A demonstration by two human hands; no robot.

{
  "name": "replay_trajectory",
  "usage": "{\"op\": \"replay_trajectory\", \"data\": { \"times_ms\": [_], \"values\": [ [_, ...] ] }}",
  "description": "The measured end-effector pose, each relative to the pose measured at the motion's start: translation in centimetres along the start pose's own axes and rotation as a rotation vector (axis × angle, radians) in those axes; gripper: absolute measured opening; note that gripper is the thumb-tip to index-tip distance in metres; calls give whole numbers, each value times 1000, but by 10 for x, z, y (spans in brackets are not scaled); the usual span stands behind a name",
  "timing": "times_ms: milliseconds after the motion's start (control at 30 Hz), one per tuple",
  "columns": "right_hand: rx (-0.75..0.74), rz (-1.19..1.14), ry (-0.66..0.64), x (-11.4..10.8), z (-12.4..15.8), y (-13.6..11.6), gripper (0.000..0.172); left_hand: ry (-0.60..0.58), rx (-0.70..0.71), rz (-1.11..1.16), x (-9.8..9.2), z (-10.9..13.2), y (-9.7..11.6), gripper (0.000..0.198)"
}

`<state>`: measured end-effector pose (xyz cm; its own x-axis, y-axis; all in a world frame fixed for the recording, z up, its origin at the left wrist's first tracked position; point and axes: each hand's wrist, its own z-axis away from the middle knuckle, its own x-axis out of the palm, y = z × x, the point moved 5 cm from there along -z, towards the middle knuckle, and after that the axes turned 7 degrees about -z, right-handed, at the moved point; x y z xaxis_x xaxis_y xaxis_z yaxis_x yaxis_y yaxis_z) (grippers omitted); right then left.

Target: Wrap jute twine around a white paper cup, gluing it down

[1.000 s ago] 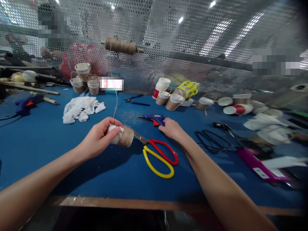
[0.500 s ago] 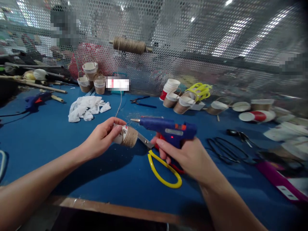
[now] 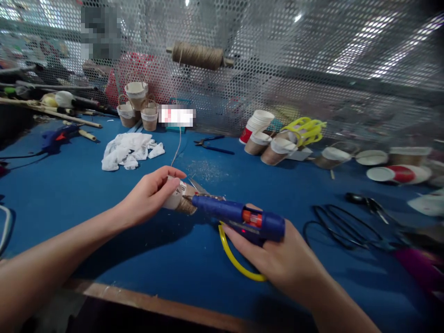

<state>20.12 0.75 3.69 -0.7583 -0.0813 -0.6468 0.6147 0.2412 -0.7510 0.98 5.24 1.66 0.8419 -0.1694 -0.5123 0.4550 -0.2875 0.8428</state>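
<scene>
Between its thumb and fingers, my left hand (image 3: 152, 192) grips a paper cup (image 3: 170, 200) lying on its side, its lower part wound with twine (image 3: 188, 206). A strand runs from the cup up toward a twine spool (image 3: 197, 55) on the mesh. My right hand (image 3: 274, 259) is wrapped around a blue glue gun (image 3: 222, 209). The metal nozzle points left and meets the side of the cup at the twine; whether it touches cannot be made out. Beneath the gun lie scissors with yellow handles (image 3: 239, 263), partly hidden by the gun and my right hand.
Twine-wrapped small buckets (image 3: 150, 118) stand at the back left, near crumpled white cloth (image 3: 128, 149). Blue-handled pliers (image 3: 217, 149) lie mid-table. Stacked paper cups (image 3: 258, 121) and more buckets line the back right. A black cable (image 3: 329, 226) coils at right; another glue gun (image 3: 58, 138) lies left.
The glue gun in my right hand has come down and tilted, bringing its nozzle from above the cup to its twine-wound side. My left hand still holds the cup. The view has shifted slightly.
</scene>
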Motion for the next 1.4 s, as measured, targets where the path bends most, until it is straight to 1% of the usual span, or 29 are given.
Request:
{"op": "replay_trajectory", "data": {
  "times_ms": [167,233,400,600,767,933,1033,1133,1267,1400],
  "values": [
    [-34,60,-53,0,2,-2,9,4,18,-29,0,0,2,28],
    [-25,57,-53,0,2,-1,9,1,21,-27,0,0,2,28],
    [-22,60,13,-3,1,0,12,-10,53,-18,1,2,5,28],
    [-31,55,-77,0,3,1,11,-12,63,-76,0,2,6,28],
    [-32,67,-17,-5,4,-2,9,-16,110,-115,0,3,7,29],
    [-41,86,-63,-4,6,-5,9,-25,153,-193,0,5,7,30],
    [-30,88,-5,-6,5,-2,10,-25,186,-217,-1,5,7,29],
    [-11,55,45,-9,4,2,11,-49,243,-213,0,6,8,29],
    [8,13,55,-11,3,4,13,-75,291,-211,1,6,10,30],
    [3,11,61,-13,4,3,13,-74,311,-247,1,7,10,32]
  ]
}}
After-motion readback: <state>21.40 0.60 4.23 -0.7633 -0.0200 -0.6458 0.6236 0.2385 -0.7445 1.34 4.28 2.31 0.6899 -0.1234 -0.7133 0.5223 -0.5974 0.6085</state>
